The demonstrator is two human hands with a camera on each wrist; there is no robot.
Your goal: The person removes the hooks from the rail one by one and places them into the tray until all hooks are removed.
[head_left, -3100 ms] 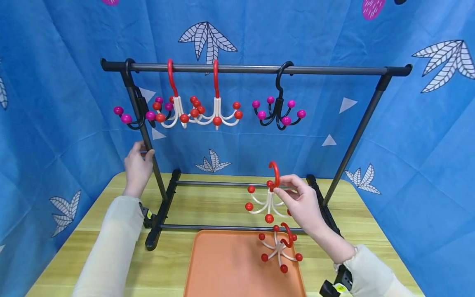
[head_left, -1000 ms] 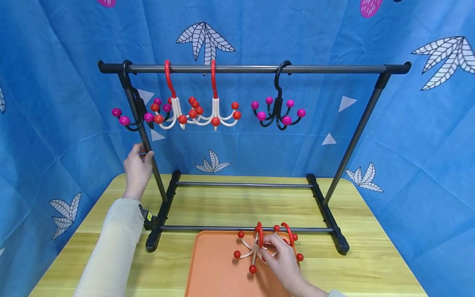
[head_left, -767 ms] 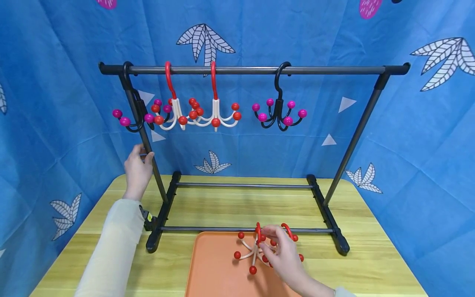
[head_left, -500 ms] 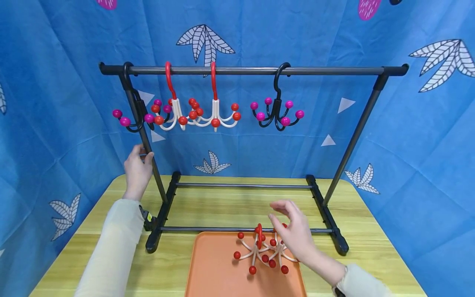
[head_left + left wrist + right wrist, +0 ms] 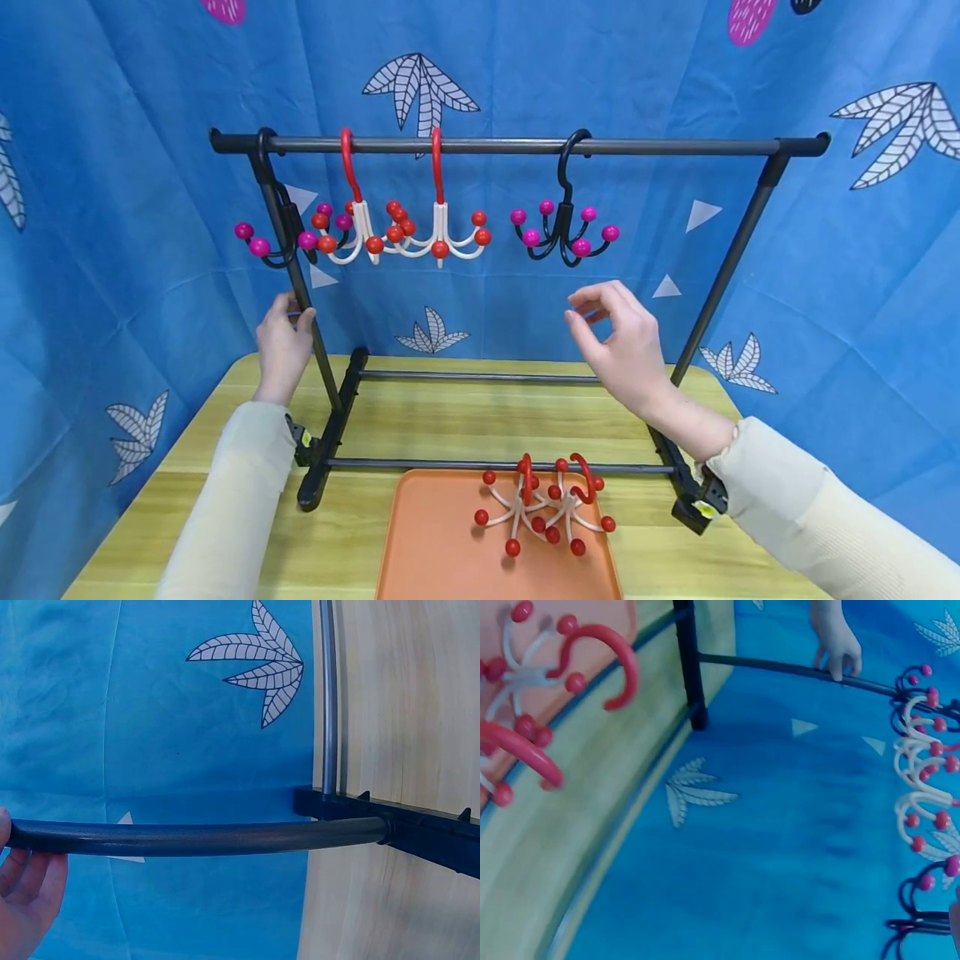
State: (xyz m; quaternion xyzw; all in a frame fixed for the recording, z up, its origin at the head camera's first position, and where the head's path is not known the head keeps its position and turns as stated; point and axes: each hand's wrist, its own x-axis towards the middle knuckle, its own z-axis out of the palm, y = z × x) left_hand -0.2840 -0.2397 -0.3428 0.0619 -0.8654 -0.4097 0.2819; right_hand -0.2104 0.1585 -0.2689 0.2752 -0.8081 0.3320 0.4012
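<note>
four hangers are hanging from the top bar (image 5: 675, 147) of a dark rack (image 5: 330, 442): a left black hanger (image 5: 291, 221), two hung red-and-white hangers (image 5: 440, 218) and a right black hanger (image 5: 564, 221). the left hand (image 5: 285, 346) is gripping the left post (image 5: 323, 367). the right hand (image 5: 628, 343) is hovering below the right black hanger, leaving a narrow gap between thumb and fingertips. two further red-and-white hangers (image 5: 520, 503) are resting on an orange tray (image 5: 442, 546), their arms overlapping in the head view.
</note>
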